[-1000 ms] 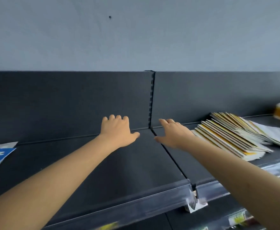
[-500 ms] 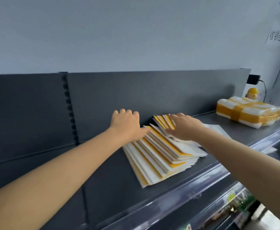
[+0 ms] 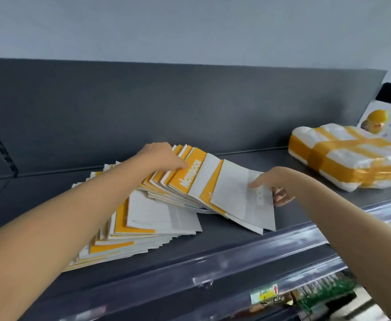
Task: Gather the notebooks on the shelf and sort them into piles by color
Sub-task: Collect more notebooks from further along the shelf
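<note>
While the right hand is pinching the right end of the notebooks, thumb on top and fingers under, the left hand is resting on their far top, fingers hidden, so its grip is unclear. Notebooks are lying fanned on the shelf, spreading between and under both hands, which are sitting well apart. Judgement: squeezing the fan square before lifting is looking safest; loose covers risk sliding out.
</note>
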